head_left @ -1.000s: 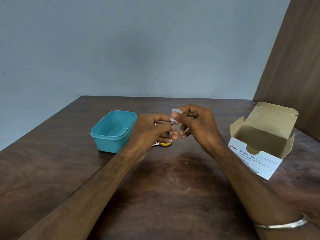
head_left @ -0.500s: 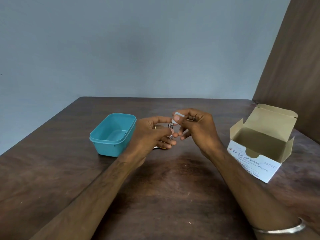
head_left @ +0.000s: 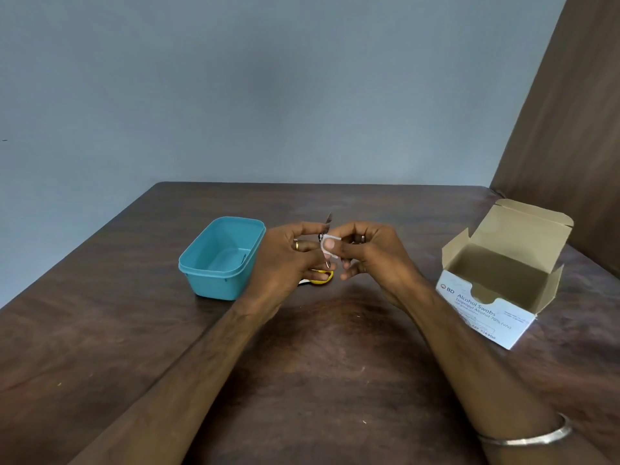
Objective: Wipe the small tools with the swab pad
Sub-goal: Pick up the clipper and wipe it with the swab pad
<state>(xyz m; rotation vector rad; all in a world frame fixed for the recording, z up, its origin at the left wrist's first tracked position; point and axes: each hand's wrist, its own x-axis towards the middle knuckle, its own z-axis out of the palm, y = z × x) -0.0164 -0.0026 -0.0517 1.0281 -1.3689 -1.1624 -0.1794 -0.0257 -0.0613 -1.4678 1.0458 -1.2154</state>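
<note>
My left hand [head_left: 285, 260] grips a small metal nail clipper [head_left: 326, 226], whose file end sticks up above my fingers. My right hand [head_left: 369, 256] pinches a white swab pad [head_left: 330, 251] against the clipper's middle with thumb and fingers. Both hands meet a little above the table, at its centre. Under my left fingers a yellow-handled tool [head_left: 320, 276] lies on the table, mostly hidden.
A teal plastic container [head_left: 219, 263], open and empty, stands left of my hands. An open cardboard box of alcohol swabs [head_left: 496, 283] sits at the right. The dark wooden table [head_left: 318, 364] meets a brown panel at the far right.
The clipper's file end now sticks up above my fingers. The swab pad has moved down from the top of the clipper to its middle.
</note>
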